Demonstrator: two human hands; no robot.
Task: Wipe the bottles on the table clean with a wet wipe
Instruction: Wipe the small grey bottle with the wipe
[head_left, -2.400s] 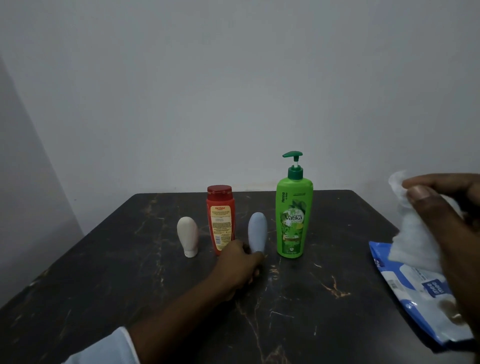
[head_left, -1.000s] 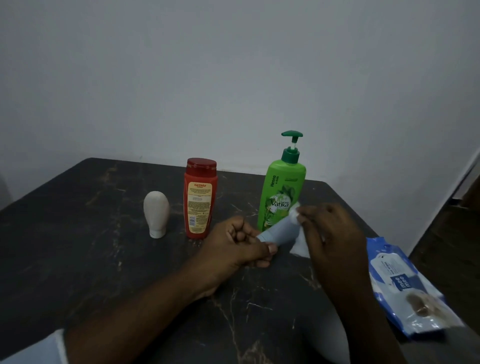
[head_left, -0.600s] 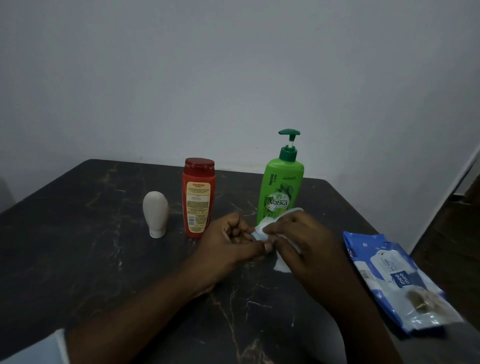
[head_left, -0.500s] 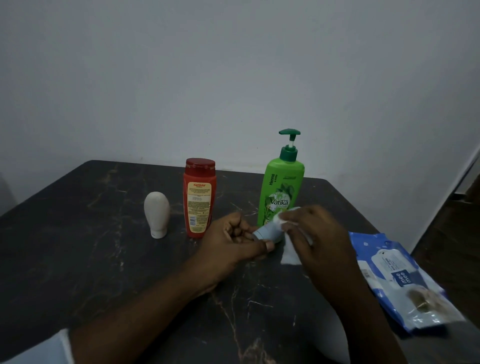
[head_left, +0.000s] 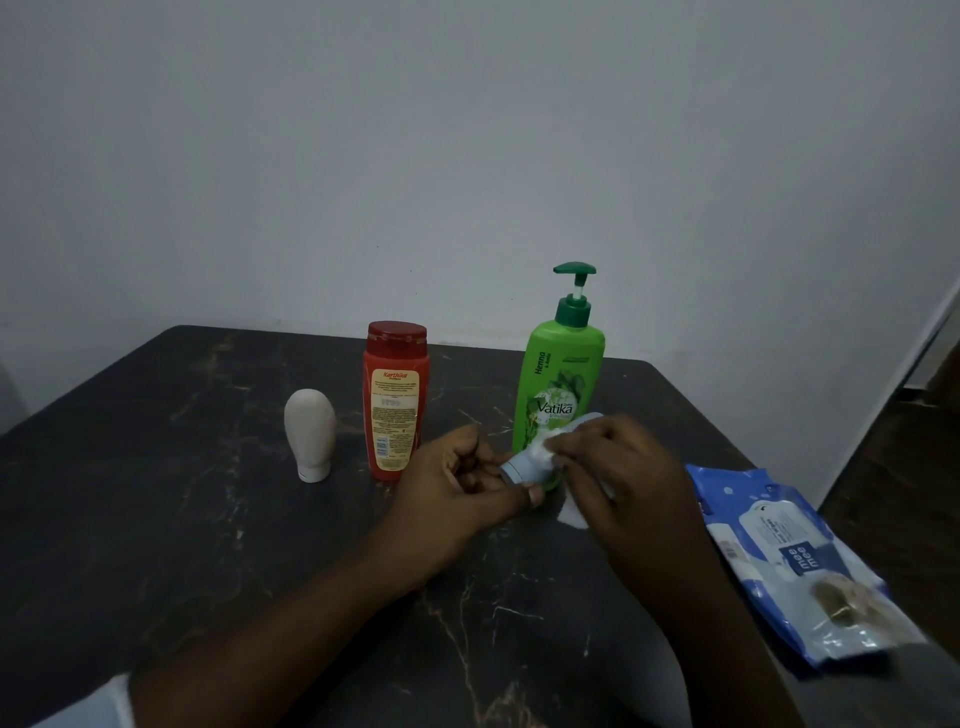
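Our left hand (head_left: 457, 493) pinches the small blue bottle (head_left: 522, 467) by its cap, just above the worktop (head_left: 208, 519). Its long axis slants right and away into our right hand (head_left: 623, 483), whose fingers (head_left: 576, 447) wrap the wet wipe (head_left: 543, 451) round its body. Earlier it stood upright beside the green bottle (head_left: 563, 374).

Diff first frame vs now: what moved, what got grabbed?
The left hand took the small blue bottle from between the red bottle and green pump bottle, lifted it toward the person and holds it tilted. The right hand carried the wet wipe leftward from above the wipes pack onto that bottle. The white bottle, red and green bottles and pack stayed put.
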